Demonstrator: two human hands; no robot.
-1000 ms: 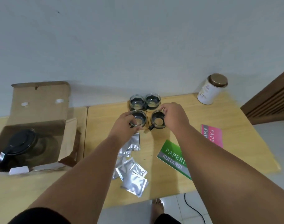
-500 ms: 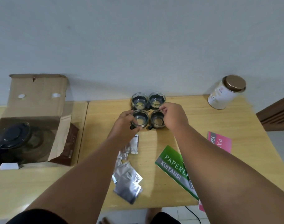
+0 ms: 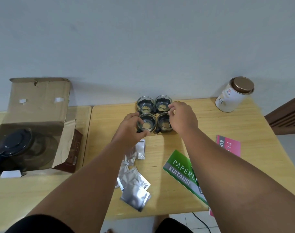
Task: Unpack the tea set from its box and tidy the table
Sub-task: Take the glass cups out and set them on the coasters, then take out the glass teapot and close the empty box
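Observation:
Several glass tea cups stand in a tight square at the far middle of the wooden table [image 3: 210, 125]. My left hand [image 3: 129, 127] wraps around the near left cup [image 3: 146, 123]. My right hand [image 3: 182, 118] grips the near right cup [image 3: 164, 122], its fingers on the rim. The two far cups [image 3: 145, 103] [image 3: 162, 103] stand free behind them. At the left, an open cardboard box [image 3: 37, 105] holds a glass teapot with a black lid [image 3: 15, 143].
Several silver foil sachets [image 3: 135, 184] lie near the table's front edge under my left forearm. A green receipt book [image 3: 182, 172] and a pink one [image 3: 229, 145] lie at the right. A white tin with a bronze lid [image 3: 234, 95] stands far right.
The two near cups have been slid closer to the far pair, closing the group into a tight square. Both hands stay on their cups.

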